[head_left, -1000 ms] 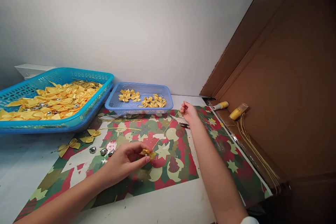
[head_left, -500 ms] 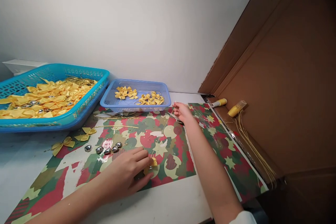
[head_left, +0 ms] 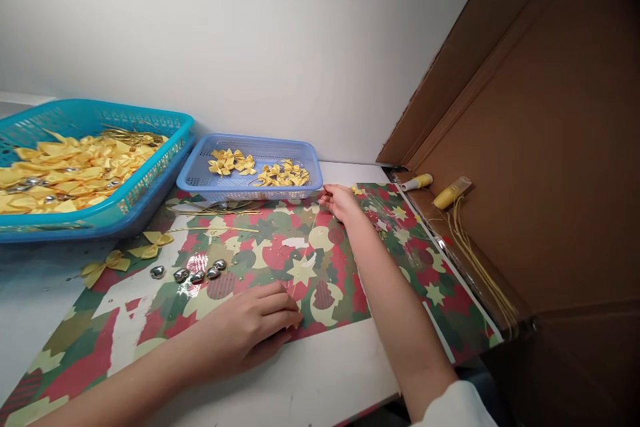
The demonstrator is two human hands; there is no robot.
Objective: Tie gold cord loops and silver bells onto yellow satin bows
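My left hand [head_left: 263, 317] rests low on the patterned sheet [head_left: 303, 270], closed on a yellow ribbon bow [head_left: 297, 322] that is mostly hidden by the fingers. Farther off, my right hand [head_left: 340, 201] has its fingers pinched together just beside the front right corner of the small blue basket [head_left: 250, 193]. A thin cord [head_left: 313, 227] runs from its fingertips back toward my left hand. Left of my left hand lie several silver heart-shaped beads [head_left: 197, 277]. Beyond them are two loose yellow bows, one [head_left: 113, 260] nearer and another [head_left: 153, 245] farther away.
A large turquoise basket [head_left: 135, 190] of yellow bows and gold cords stands at the left. Loose gold cords [head_left: 215, 211] lie before the small basket. On the right, two yellow-wrapped tubes [head_left: 419, 181] and a bundle of cords [head_left: 477, 267] lie along the cardboard wall [head_left: 540, 147].
The left fingers have closed further over the bow, covering its silver bead. My right hand is still pinched at the cord, slightly nearer the basket corner. The whole view has shifted a little.
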